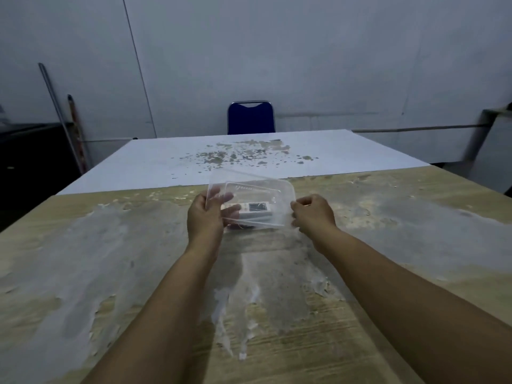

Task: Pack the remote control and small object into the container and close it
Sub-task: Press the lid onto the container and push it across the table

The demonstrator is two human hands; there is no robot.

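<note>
Hands grip a clear lid [259, 202] near the table's [388, 273] middle, left hand [206, 217] clasping its left edge, right hand [313, 214] pinching its right edge, above the remote control [253, 210] lying in the container [249, 227].

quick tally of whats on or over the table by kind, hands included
Hands: 2, left hand and right hand
Clear lid: 1
Clear container: 1
Remote control: 1
Small object: cannot tell, not visible
Total: 5
</note>
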